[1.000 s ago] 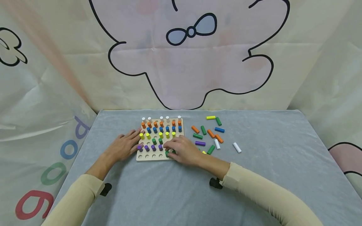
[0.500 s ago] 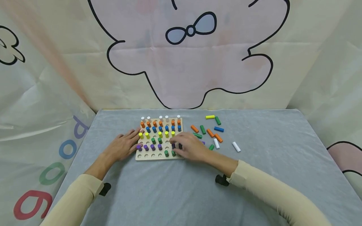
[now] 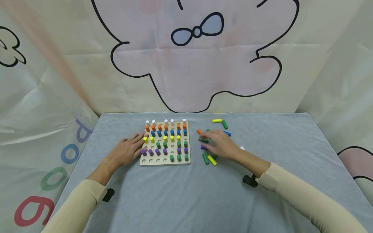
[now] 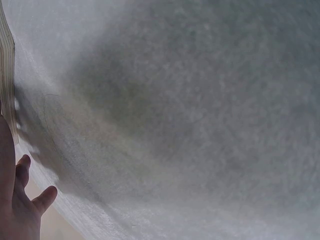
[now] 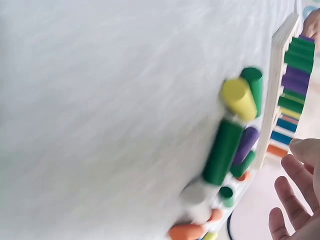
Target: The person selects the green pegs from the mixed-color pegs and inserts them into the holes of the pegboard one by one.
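A pale wooden pegboard (image 3: 162, 163) stands on the cloth with rows of white, orange, blue, yellow, green and purple pegs upright in its holes. My left hand (image 3: 125, 152) rests at the board's left edge, its fingers spread over the rim. Over the loose pegs to the right of the board is my right hand (image 3: 222, 144), thumb and fingers apart. Near its fingertips lie a purple peg (image 3: 203, 147) and a green peg (image 3: 203, 140). In the right wrist view nothing sits between the fingers of the right hand (image 5: 302, 200). Some loose pegs are hidden beneath it.
A yellow peg (image 3: 212, 160) and a green peg (image 3: 205, 158) lie before the right hand. Farther back are another yellow peg (image 3: 217, 120) and green peg (image 3: 224, 124). Grey cloth (image 3: 175, 200) covers the table, whose far edge meets a printed curtain (image 3: 186, 81).
My right hand has left the board's right side and moved right to the loose pegs. Green and purple pegs at the board's right side are now uncovered. The left hand stays put.
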Tool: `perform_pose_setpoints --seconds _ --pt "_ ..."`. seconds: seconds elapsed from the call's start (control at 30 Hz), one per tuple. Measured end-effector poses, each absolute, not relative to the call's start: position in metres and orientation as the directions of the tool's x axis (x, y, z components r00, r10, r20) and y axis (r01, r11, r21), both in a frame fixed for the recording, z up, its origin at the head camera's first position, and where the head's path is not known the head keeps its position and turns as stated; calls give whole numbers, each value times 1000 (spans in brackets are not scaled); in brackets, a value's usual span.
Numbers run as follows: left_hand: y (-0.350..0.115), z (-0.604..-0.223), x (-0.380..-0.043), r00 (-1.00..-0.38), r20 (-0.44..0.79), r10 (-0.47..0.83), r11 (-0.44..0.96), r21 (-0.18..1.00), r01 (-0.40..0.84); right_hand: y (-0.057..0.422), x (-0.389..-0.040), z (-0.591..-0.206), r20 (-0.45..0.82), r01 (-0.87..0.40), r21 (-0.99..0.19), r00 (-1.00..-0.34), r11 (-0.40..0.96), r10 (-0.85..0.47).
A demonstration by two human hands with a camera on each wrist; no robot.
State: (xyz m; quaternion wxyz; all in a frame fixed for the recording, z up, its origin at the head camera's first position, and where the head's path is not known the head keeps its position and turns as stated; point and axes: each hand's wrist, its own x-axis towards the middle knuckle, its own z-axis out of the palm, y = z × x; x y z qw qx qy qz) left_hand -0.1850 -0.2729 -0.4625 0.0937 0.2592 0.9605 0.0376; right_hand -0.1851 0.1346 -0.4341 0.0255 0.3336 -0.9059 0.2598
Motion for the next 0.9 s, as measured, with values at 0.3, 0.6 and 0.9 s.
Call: perform_pose_setpoints --seconds 0.3,0.6,0.9 --pt "-272 -461 -185 -849 -168 502 865 123 487 174 -186 -443 247 -637 -450 -763 626 -598" --pt "-271 -460 -185 -849 -160 503 864 126 487 191 -181 -455 232 -667 -406 -737 625 -635" --pt "-271 -461 -186 -850 -169 499 866 116 486 195 -177 -459 189 -638 -414 -758 649 -625"
